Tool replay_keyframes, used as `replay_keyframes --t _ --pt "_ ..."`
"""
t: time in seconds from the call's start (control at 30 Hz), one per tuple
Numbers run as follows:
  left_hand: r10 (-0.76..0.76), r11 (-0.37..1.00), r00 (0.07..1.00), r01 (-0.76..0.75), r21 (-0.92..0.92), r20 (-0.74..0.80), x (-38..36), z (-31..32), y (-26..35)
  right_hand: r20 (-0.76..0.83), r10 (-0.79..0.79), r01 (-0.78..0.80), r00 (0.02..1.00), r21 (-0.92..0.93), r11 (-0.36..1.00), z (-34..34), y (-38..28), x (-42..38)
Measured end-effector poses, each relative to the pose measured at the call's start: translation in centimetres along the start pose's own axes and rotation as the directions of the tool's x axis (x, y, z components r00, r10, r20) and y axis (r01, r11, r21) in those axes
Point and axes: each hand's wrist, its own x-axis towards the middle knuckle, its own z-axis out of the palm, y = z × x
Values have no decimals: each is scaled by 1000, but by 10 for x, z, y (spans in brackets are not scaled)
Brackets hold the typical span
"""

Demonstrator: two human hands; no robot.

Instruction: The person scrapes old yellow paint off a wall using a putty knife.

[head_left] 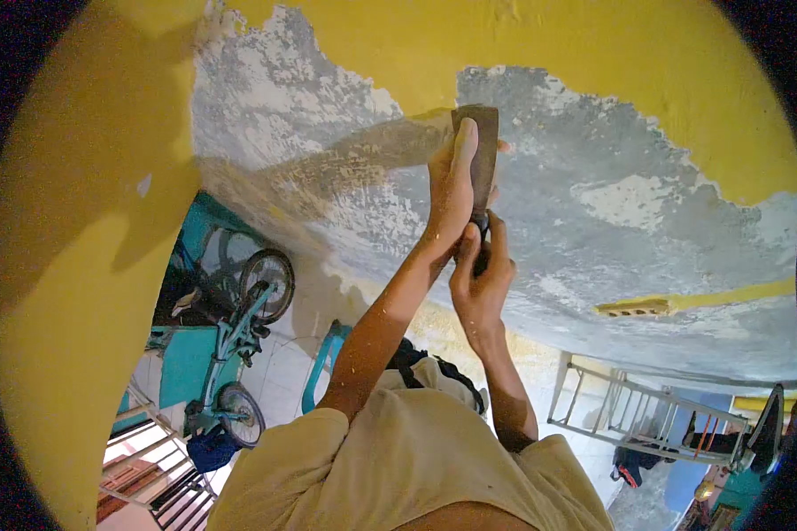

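A paint scraper (482, 159) with a broad, dull brown blade is held up close over the wall (540, 177), where yellow paint gives way to grey and whitish patches. My left hand (454, 190) is closed around the blade, its thumb along the near face and fingertips showing past the far edge. Lower down, my right hand (484, 283) grips the dark handle between thumb and fingers. The blade's upper edge overlaps the border of yellow paint and bare grey surface in this view. Small pale flecks dot my left forearm.
A bicycle (230, 345) stands at the left, with a teal chair (323, 365) nearer to me. Towards the lower right is a metal ladder (638, 407). A yellow strip with a socket block (633, 307) runs along the wall. Barred metalwork (164, 460) shows at the lower left.
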Motion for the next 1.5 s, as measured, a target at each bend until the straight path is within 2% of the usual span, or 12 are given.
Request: replay_keyframes --t 0.23,0.27,0.4,0.6,0.7,0.87,0.97,1.1,1.23,1.33,1.43,1.5 --pt "-18 992 998 26 125 -66 -9 -3 -2 -16 63 -61 998 105 993 8 -3 -12" --pt "-26 997 998 30 76 -53 -8 -2 0 -75 -20 28 997 101 994 12 2 -10" --pt "10 1000 999 -10 3 33 -4 -8 9 -1 65 -65 998 68 996 12 -11 -8" --pt "20 996 1000 -20 88 -4 -7 -7 11 -26 33 -31 999 70 997 15 -12 -8" --pt "24 995 994 -34 99 104 -4 -11 15 -56 60 -52 997 124 991 23 -4 -7" --pt "31 998 999 -30 51 -23 2 -3 14 -42 35 -33 999 58 998 15 -8 0" --pt "107 991 993 -111 79 51 4 -7 21 -52 36 -30 998 110 993 21 -13 1" --pt "10 994 999 -15 107 50 6 -5 25 2 176 -176 984 90 980 13 -15 -5" --pt "91 994 996 -90 63 -17 10 -1 30 -88 36 -27 996 99 995 24 -20 1" --pt "50 988 999 -46 147 -18 5 -6 16 -40 101 -95 994 117 989 14 -19 -8" --pt "98 993 995 -96 74 -17 11 2 30 -49 72 -69 996 77 995 17 -18 -1" --pt "-9 999 999 11 45 -42 9 3 36 -80 95 -81 992 164 983 24 -31 5"
